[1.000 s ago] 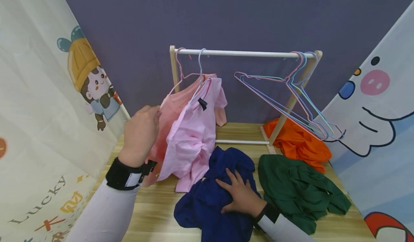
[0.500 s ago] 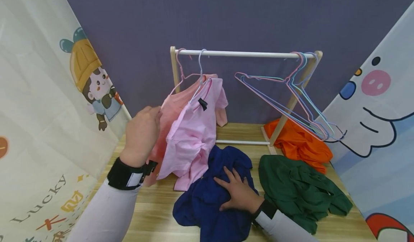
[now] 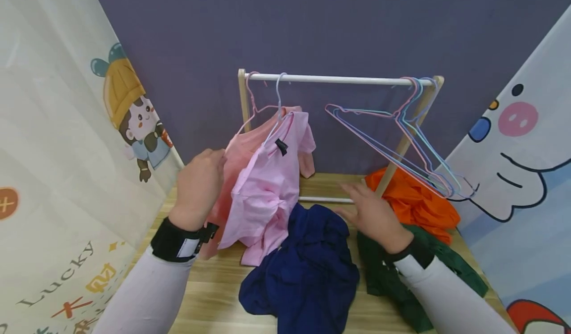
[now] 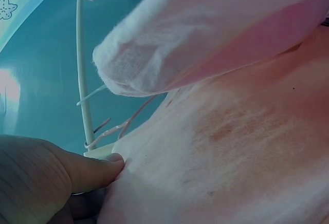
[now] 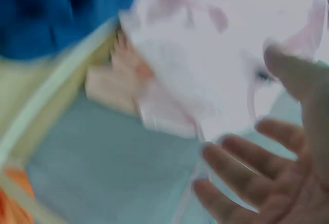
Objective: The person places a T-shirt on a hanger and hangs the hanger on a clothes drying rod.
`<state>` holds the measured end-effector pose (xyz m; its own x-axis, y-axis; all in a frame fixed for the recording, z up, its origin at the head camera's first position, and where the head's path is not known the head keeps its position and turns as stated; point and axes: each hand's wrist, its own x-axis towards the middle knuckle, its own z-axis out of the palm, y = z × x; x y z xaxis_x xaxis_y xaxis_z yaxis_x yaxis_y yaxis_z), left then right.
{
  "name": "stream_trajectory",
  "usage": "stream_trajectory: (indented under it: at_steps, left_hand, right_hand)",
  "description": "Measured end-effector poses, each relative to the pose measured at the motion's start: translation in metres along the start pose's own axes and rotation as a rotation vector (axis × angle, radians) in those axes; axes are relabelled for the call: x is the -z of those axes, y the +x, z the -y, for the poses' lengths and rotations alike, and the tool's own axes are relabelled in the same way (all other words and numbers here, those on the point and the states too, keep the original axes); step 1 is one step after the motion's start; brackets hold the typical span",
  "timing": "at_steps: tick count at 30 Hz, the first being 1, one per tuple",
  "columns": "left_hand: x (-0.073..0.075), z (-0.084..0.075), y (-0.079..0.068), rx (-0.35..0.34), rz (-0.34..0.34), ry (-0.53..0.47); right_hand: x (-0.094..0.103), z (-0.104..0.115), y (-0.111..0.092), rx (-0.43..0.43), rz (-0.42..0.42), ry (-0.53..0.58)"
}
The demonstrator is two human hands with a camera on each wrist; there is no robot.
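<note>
My left hand (image 3: pixel 198 188) pinches the shoulder edge of a peach shirt (image 3: pixel 241 148), which hangs on a pink hanger at the rack's left end. In the left wrist view the thumb (image 4: pixel 100 172) presses on that cloth. Just in front of it, a light pink shirt (image 3: pixel 267 190) with a black tag hangs from a lilac hanger. My right hand (image 3: pixel 374 217) is held in the air with fingers spread, holding nothing, between the dark blue garment (image 3: pixel 308 269) and the rack's right post. The right wrist view, blurred, shows its open palm (image 5: pixel 288 188) facing the pink shirt.
The rack's white rail (image 3: pixel 330 80) carries several bare wire hangers (image 3: pixel 401 121) at its right end. A crumpled green garment (image 3: pixel 455 264) lies on the wooden table (image 3: pixel 214 294) at the right, partly behind my right forearm. An orange garment (image 3: pixel 419 205) lies behind it.
My right hand has lifted off the dark blue garment and moved up and to the right. My left hand keeps its hold on the peach shirt.
</note>
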<state>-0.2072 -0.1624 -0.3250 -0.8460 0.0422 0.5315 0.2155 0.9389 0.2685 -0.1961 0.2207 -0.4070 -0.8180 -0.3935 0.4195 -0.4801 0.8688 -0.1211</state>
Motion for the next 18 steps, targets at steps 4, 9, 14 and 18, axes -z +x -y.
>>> stream_trajectory:
  at_steps: [4, 9, 14, 18]
  left_hand:
    - [0.000, 0.001, 0.000, -0.003, -0.005, 0.003]
    - [0.000, 0.001, 0.001, -0.013, -0.016, 0.025]
    - [-0.001, 0.001, 0.001, -0.019, -0.004, 0.049]
    - [-0.001, 0.001, 0.000, -0.035, -0.009, 0.057]
  right_hand:
    - [0.041, -0.032, 0.029, -0.099, -0.219, 0.000]
    - [0.071, -0.066, 0.053, -0.261, -0.361, -0.036]
    - [0.077, -0.087, 0.061, -0.386, -0.394, -0.088]
    - [0.076, -0.095, 0.062, -0.420, -0.378, -0.106]
